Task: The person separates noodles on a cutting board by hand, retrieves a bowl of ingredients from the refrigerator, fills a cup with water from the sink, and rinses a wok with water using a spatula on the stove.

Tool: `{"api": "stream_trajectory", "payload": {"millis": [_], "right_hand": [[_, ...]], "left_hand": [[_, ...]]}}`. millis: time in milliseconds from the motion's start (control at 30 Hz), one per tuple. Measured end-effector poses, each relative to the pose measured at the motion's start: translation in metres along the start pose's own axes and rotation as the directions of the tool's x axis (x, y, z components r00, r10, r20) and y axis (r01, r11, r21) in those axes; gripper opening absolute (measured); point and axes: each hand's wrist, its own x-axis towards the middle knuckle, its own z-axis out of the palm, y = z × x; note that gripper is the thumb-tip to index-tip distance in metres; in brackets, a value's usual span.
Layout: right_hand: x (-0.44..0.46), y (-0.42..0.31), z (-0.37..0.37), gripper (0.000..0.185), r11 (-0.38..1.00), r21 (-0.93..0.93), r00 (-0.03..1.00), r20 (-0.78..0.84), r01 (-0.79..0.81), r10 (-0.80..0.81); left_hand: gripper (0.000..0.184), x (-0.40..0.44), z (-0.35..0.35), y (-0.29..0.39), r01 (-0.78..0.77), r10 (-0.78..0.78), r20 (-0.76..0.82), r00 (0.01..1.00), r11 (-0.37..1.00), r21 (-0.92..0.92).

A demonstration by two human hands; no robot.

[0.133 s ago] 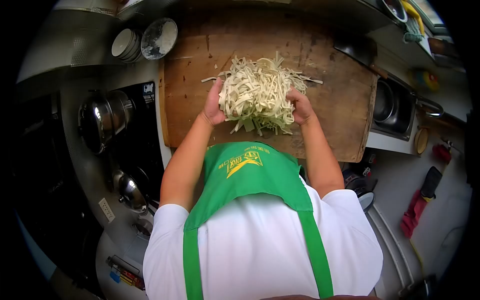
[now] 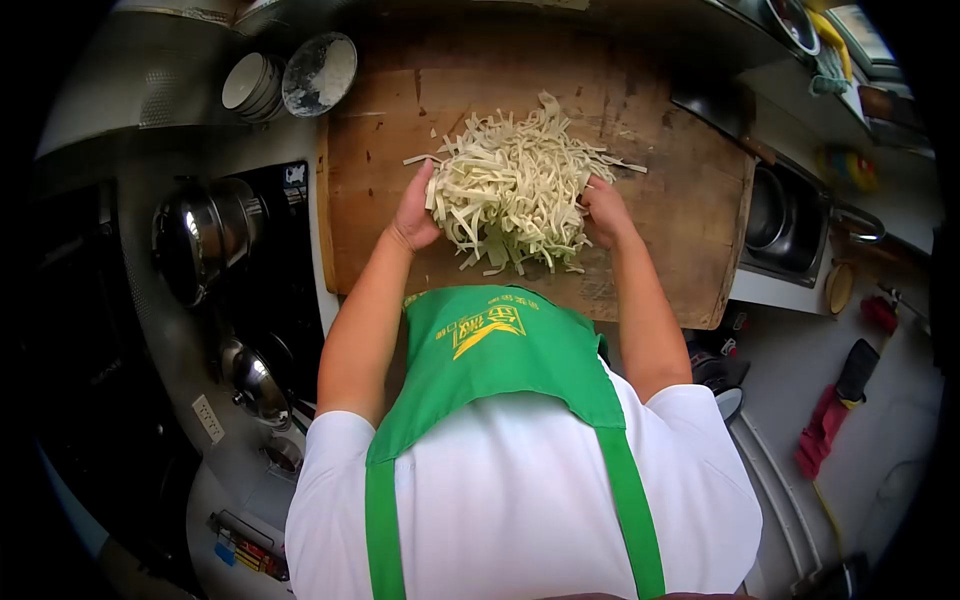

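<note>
Noodles [image 2: 515, 185] are lying in a loose heap around the middle of the wooden board [image 2: 695, 225], beyond the green apron [image 2: 500, 350] hanging by the board's near edge. The left hand [image 2: 415, 208] is touching the heap on the board's left-edge side, thumb showing; the right hand [image 2: 608, 210] is bending its fingers against the opposite side. Noodles are hiding most fingertips, so I cannot tell whether either hand is grasping. Compared with a moment ago, the heap is spreading looser and wider, and the left hand is sitting slightly closer to the board's left edge. A cleaver [image 2: 712, 103] is resting near the board's far right corner; bowls [image 2: 252, 88] are standing past its far left corner.
</note>
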Motion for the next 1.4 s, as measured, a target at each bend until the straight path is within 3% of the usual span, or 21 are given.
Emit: {"api": "stream_trajectory", "payload": {"millis": [67,100,167,233,267,300,367,400,433,500,567,600,667,767,900,967,1033,1167,1200,1300,1400], "right_hand": [[0.058,-0.007,-0.016,0.039,0.932,-0.294,0.967,-0.070,0.214,-0.244],[0.081,-0.015,0.007,0.039,0.935,-0.255,0.963,-0.041,0.248,-0.267],[0.079,-0.036,-0.007,0.035,0.585,-0.735,0.700,-0.216,0.343,-0.681],[0.089,-0.066,0.027,0.036,0.552,-0.770,0.707,-0.194,0.320,-0.680],[0.095,-0.075,0.047,0.039,0.518,-0.803,0.717,-0.173,0.294,-0.675],[0.106,-0.074,0.067,0.039,0.525,-0.796,0.718,-0.173,0.302,-0.674],[0.128,-0.085,0.088,0.042,0.094,-0.994,0.629,-0.037,0.058,-0.776],[0.150,-0.085,0.095,0.042,0.080,-0.994,0.619,-0.019,0.071,-0.785],[0.176,-0.067,0.099,0.044,0.064,-0.992,0.685,0.030,0.111,-0.728],[0.177,-0.081,0.120,0.045,0.011,-0.986,0.729,0.118,0.169,-0.674],[0.154,-0.082,0.137,0.037,0.585,-0.734,0.926,0.162,0.345,-0.342],[0.147,-0.089,0.144,0.037,0.554,-0.749,0.919,0.187,0.362,-0.348],[0.116,-0.075,0.151,0.029,0.916,-0.202,0.864,0.449,0.347,-0.229],[0.048,-0.077,0.159,0.025,0.954,-0.134,0.846,0.507,0.269,-0.167],[-0.017,-0.058,0.164,0.024,0.913,-0.134,0.868,0.389,0.385,-0.309],[-0.031,-0.048,0.157,0.026,0.891,-0.076,0.821,0.430,0.448,-0.376],[-0.060,-0.051,0.157,0.026,0.884,-0.053,0.832,0.368,0.465,-0.415],[-0.079,-0.026,0.147,0.026,0.887,-0.028,0.865,0.235,0.461,-0.443],[-0.082,-0.024,0.147,0.026,0.873,-0.076,0.862,0.221,0.481,-0.456],[-0.095,-0.010,0.149,0.027,0.865,-0.080,0.860,0.187,0.496,-0.475],[-0.112,-0.003,0.153,0.026,0.847,0.017,0.841,0.115,0.531,-0.529]], "left_hand": [[0.061,0.005,-0.011,0.034,-0.062,0.072,-0.073,0.995,0.990,0.129],[0.058,-0.009,-0.010,0.063,-0.067,0.100,-0.104,0.990,0.956,0.285],[0.056,-0.017,-0.002,0.045,-0.021,0.064,-0.112,0.992,0.937,0.348],[0.056,-0.022,-0.001,0.048,-0.005,0.028,-0.025,0.999,0.763,0.646],[0.057,-0.021,-0.005,0.048,0.001,0.043,-0.027,0.999,0.510,0.860],[0.057,-0.026,0.001,0.053,0.006,0.047,-0.033,0.998,0.501,0.866],[0.057,-0.026,0.029,0.053,-0.163,0.196,0.144,0.970,0.087,0.983],[0.054,-0.012,0.000,0.029,-0.163,0.518,0.160,0.840,-0.041,0.986],[0.054,-0.018,-0.006,0.026,-0.153,0.516,0.156,0.842,-0.049,0.987],[0.047,-0.017,-0.011,0.025,-0.143,0.284,-0.074,0.956,0.672,0.727],[0.049,-0.033,-0.018,0.032,-0.146,0.297,-0.070,0.952,0.642,0.753],[0.051,-0.030,-0.013,0.034,-0.157,0.277,-0.077,0.958,0.729,0.667],[0.057,-0.042,-0.002,0.039,-0.129,0.207,-0.074,0.976,0.812,0.569],[0.055,-0.046,0.036,0.050,-0.201,0.228,-0.023,0.973,0.896,0.396],[0.045,-0.052,0.075,0.062,-0.283,0.247,0.146,0.958,0.894,0.347],[0.045,-0.058,0.079,0.052,-0.234,0.200,0.133,0.971,0.911,0.340],[0.048,-0.068,0.096,0.049,-0.358,0.325,0.153,0.933,0.806,0.472],[0.045,-0.089,0.109,0.050,-0.303,0.188,0.247,0.951,0.732,0.610],[0.040,-0.087,0.110,0.044,-0.386,0.306,0.237,0.922,0.696,0.606],[0.037,-0.095,0.113,0.047,-0.266,0.190,0.187,0.964,0.660,0.702],[0.036,-0.107,0.116,0.043,-0.286,0.197,0.208,0.958,0.646,0.708]]}}
